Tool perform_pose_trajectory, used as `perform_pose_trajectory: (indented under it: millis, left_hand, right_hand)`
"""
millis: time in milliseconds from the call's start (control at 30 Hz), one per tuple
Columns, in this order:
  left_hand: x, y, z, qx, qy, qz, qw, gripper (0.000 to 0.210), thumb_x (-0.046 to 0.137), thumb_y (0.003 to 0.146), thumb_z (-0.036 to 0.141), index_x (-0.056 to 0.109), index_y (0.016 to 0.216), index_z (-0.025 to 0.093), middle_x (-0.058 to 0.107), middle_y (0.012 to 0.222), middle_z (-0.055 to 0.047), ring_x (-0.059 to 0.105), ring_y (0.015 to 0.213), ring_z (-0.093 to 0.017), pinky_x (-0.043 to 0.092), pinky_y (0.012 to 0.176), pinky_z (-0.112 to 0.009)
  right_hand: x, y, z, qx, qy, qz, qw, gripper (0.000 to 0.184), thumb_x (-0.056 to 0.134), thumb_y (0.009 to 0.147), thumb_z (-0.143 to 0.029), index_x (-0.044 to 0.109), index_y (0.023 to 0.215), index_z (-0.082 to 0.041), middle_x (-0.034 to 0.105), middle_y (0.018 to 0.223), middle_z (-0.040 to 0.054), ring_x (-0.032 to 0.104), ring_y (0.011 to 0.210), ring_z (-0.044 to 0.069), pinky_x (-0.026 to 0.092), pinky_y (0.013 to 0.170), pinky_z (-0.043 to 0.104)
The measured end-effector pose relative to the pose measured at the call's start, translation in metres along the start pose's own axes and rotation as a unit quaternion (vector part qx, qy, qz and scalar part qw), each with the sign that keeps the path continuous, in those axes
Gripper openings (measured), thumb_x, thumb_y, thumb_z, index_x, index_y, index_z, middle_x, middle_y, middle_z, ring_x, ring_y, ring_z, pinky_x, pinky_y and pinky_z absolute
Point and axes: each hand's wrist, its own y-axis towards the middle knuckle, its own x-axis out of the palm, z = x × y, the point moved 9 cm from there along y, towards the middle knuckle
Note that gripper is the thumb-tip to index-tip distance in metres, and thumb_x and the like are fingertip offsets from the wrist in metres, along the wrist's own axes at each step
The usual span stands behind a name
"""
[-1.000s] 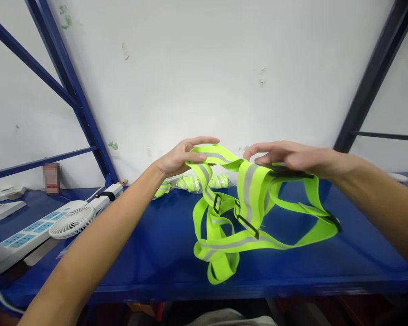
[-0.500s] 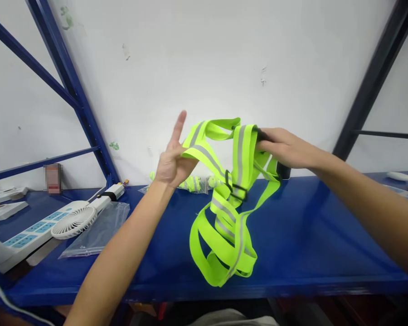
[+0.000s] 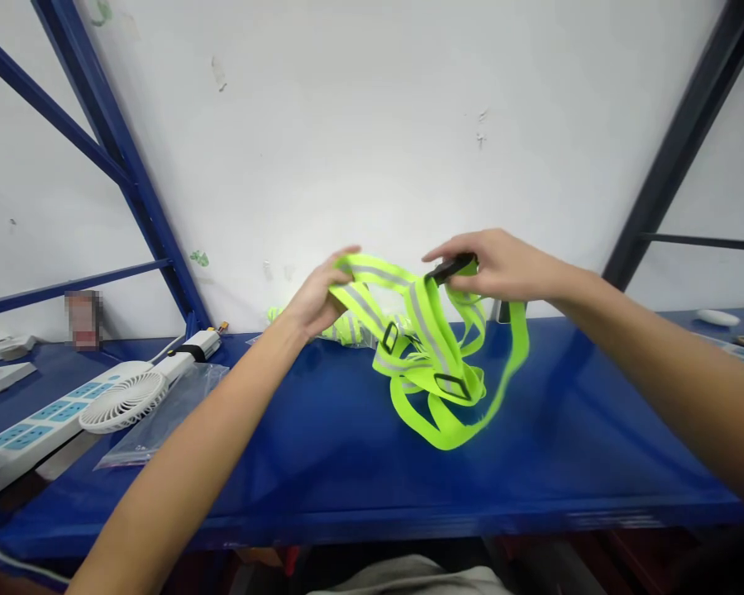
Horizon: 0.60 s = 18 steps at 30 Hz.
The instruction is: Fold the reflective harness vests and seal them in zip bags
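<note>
A neon yellow-green reflective harness (image 3: 432,326) with grey stripes hangs in loose loops between my hands, its lower loops over the blue table. My left hand (image 3: 317,299) is closed on the bend of a strap at the harness's left side. Up at the right, my right hand (image 3: 493,263) pinches the harness by a black buckle (image 3: 451,268). Two black slide adjusters sit on the straps, one (image 3: 390,337) near the middle and one (image 3: 451,386) lower down. Behind my left hand, more bundled yellow-green straps (image 3: 350,329) in clear plastic lie near the wall, partly hidden.
On the left of the blue table (image 3: 322,463) are a white power strip (image 3: 55,417), a small white fan (image 3: 124,402) and a clear plastic bag (image 3: 161,421). A white oval object (image 3: 717,317) lies at the far right. Blue metal posts (image 3: 117,157) rise beside the wall.
The harness has come down and its loops have spread out. My left hand's raised index finger has come down onto the strap. More of the black buckle now shows at my right hand.
</note>
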Motion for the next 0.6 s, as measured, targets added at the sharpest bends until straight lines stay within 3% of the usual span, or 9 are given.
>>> perform_pose_trajectory:
  millis: [100, 167, 267, 333, 367, 433, 500, 600]
  left_hand:
    - [-0.005, -0.004, 0.027, 0.079, -0.122, 0.019, 0.989, 0.059, 0.06, 0.084, 0.037, 0.047, 0.141, 0.029, 0.066, 0.12, -0.006, 0.067, 0.102, -0.02, 0.053, 0.087, -0.033]
    - [-0.008, -0.008, 0.019, 0.09, -0.173, 0.015, 0.981, 0.061, 0.055, 0.087, 0.055, 0.044, 0.143, 0.031, 0.065, 0.125, -0.007, 0.067, 0.109, -0.024, 0.053, 0.089, -0.036]
    - [-0.013, -0.014, -0.043, 0.025, -0.196, 0.048, 0.979, 0.064, 0.053, 0.085, 0.061, 0.045, 0.142, 0.031, 0.067, 0.123, -0.008, 0.066, 0.109, -0.024, 0.053, 0.09, -0.038]
    - [-0.013, -0.022, -0.096, -0.04, -0.123, 0.083, 0.988, 0.057, 0.057, 0.082, 0.052, 0.056, 0.131, 0.022, 0.069, 0.118, -0.011, 0.066, 0.109, -0.026, 0.052, 0.093, -0.041]
    - [-0.007, -0.027, -0.117, -0.058, -0.049, 0.07, 0.995, 0.051, 0.061, 0.08, 0.046, 0.062, 0.122, 0.018, 0.071, 0.115, -0.012, 0.066, 0.109, -0.028, 0.051, 0.096, -0.043]
    - [0.025, -0.038, -0.136, -0.037, 0.11, -0.037, 0.993, 0.042, 0.065, 0.08, 0.042, 0.07, 0.11, 0.014, 0.072, 0.115, -0.015, 0.065, 0.111, -0.032, 0.047, 0.103, -0.047]
    - [0.062, -0.052, -0.127, 0.064, 0.241, -0.136, 0.959, 0.048, 0.068, 0.082, 0.043, 0.067, 0.123, 0.017, 0.065, 0.134, -0.014, 0.057, 0.126, -0.033, 0.04, 0.112, -0.047]
    - [0.099, -0.068, -0.111, 0.137, 0.359, -0.204, 0.9, 0.083, 0.072, 0.081, 0.051, 0.041, 0.151, 0.021, 0.05, 0.151, -0.015, 0.048, 0.137, -0.034, 0.036, 0.115, -0.047]
  right_hand:
    - [0.004, 0.0, 0.005, 0.034, -0.049, -0.004, 0.998, 0.019, 0.066, 0.081, -0.034, 0.069, 0.072, -0.018, 0.057, 0.059, 0.0003, 0.05, 0.056, 0.015, 0.036, 0.058, 0.03]
    - [-0.011, 0.003, 0.009, 0.069, -0.064, 0.052, 0.994, 0.027, 0.062, 0.084, -0.035, 0.062, 0.063, -0.018, 0.049, 0.053, -0.0007, 0.043, 0.051, 0.013, 0.031, 0.055, 0.03]
    - [-0.042, 0.009, 0.007, 0.102, -0.041, 0.166, 0.98, 0.026, 0.06, 0.085, -0.027, 0.057, 0.06, -0.018, 0.046, 0.055, -0.0004, 0.039, 0.052, 0.012, 0.027, 0.054, 0.03]
    - [-0.057, 0.017, 0.002, 0.11, -0.024, 0.22, 0.969, 0.026, 0.059, 0.082, -0.02, 0.051, 0.057, -0.018, 0.042, 0.055, -0.0004, 0.037, 0.053, 0.011, 0.025, 0.054, 0.029]
    - [-0.063, 0.021, -0.001, 0.11, -0.023, 0.238, 0.965, 0.028, 0.059, 0.081, -0.018, 0.048, 0.055, -0.018, 0.04, 0.054, -0.0007, 0.035, 0.053, 0.01, 0.024, 0.054, 0.029]
    - [-0.07, 0.031, -0.007, 0.109, -0.025, 0.262, 0.959, 0.03, 0.059, 0.078, -0.015, 0.044, 0.052, -0.018, 0.036, 0.053, -0.0013, 0.033, 0.053, 0.01, 0.024, 0.055, 0.029]
    - [-0.074, 0.039, -0.012, 0.106, -0.015, 0.268, 0.958, 0.03, 0.06, 0.077, -0.014, 0.044, 0.051, -0.018, 0.037, 0.053, -0.0014, 0.034, 0.054, 0.01, 0.025, 0.055, 0.028]
    - [-0.068, 0.053, -0.023, 0.07, 0.023, 0.212, 0.975, 0.032, 0.062, 0.079, -0.013, 0.046, 0.052, -0.018, 0.043, 0.055, -0.0015, 0.036, 0.055, 0.01, 0.026, 0.053, 0.028]
